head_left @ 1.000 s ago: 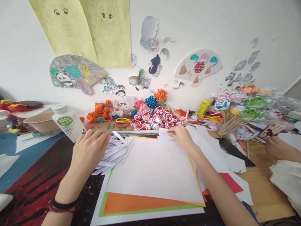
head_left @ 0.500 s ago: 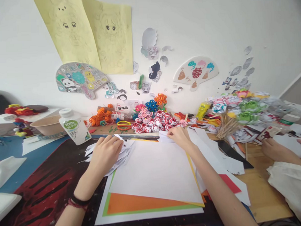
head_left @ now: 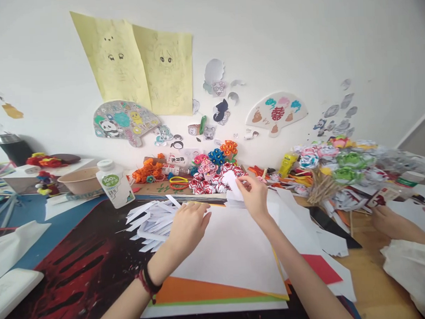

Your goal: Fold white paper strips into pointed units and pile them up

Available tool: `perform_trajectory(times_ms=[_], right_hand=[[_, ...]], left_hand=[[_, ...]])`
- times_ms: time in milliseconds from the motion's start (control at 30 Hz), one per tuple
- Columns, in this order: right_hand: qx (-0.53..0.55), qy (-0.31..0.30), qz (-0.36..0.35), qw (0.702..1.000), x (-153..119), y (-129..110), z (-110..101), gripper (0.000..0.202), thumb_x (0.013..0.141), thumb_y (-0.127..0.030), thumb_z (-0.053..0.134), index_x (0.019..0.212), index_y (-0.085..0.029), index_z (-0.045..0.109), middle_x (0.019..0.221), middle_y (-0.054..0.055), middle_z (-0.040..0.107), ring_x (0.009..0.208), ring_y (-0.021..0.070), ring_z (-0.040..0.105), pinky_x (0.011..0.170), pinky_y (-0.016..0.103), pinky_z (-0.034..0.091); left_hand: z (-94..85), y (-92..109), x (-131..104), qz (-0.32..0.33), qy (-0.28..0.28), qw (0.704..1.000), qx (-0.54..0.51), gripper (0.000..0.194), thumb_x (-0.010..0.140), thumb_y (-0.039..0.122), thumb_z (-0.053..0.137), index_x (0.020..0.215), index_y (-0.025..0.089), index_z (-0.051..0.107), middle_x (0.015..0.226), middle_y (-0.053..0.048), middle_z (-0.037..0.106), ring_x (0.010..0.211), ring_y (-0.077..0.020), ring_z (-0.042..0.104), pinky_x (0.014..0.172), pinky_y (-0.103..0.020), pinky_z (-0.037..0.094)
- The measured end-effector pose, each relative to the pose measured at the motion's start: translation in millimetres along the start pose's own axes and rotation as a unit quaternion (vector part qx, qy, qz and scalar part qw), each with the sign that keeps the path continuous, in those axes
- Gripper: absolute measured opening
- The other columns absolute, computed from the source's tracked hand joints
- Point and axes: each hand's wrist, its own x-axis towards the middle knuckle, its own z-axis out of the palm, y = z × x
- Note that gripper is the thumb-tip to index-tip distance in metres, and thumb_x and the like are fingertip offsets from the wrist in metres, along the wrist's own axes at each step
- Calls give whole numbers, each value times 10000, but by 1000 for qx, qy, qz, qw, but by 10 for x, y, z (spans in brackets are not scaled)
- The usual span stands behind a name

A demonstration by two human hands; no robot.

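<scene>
My right hand point(head_left: 253, 195) pinches a small white piece of paper point(head_left: 232, 186) above the far edge of the paper stack. Over the stack's left side hovers my left hand point(head_left: 190, 225), fingers stretched out and thumb apart, holding nothing that I can see. Just left of it lies a heap of white paper strips point(head_left: 150, 222). Beneath both hands is a stack of large sheets, with a white sheet point(head_left: 233, 252) on top and an orange sheet point(head_left: 192, 290) showing below it.
A white bottle point(head_left: 115, 184) and a bowl point(head_left: 81, 181) stand at the back left. Red-and-white paper flowers point(head_left: 213, 180) lie at the back middle. More paper flowers point(head_left: 352, 161) and white paper scraps point(head_left: 294, 217) fill the right. Another person's hand point(head_left: 392, 223) is at far right.
My left hand has moved right, away from the strips and over the stack. My right hand has lifted the small white paper slightly. The camera view has shifted a little.
</scene>
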Motion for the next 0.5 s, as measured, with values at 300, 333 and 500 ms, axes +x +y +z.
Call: perform_trajectory(times_ms=[300, 333, 500], right_hand=[[506, -147, 158, 835, -519, -569, 453, 306, 709, -441, 739, 821, -163, 676, 833, 60, 700, 766, 205, 657, 695, 318, 541], [523, -181, 163, 816, -543, -556, 467, 321, 700, -449, 748, 819, -158, 680, 817, 60, 698, 741, 200, 652, 691, 326, 541], [469, -220, 161, 840, -588, -410, 449, 325, 652, -426, 797, 770, -159, 655, 697, 18, 639, 648, 161, 606, 603, 278, 492]], left_hand=[[41, -112, 59, -168, 39, 947, -272, 333, 932, 402, 462, 1142, 222, 647, 1011, -60, 726, 834, -207, 661, 702, -285, 455], [42, -141, 43, -149, 23, 942, -301, 328, 936, 404, 455, 1118, 225, 661, 1014, -52, 725, 851, -203, 657, 706, -275, 451], [77, -205, -14, -111, -26, 918, -379, 342, 920, 430, 483, 972, 173, 702, 906, -58, 725, 831, -204, 629, 690, -255, 432]])
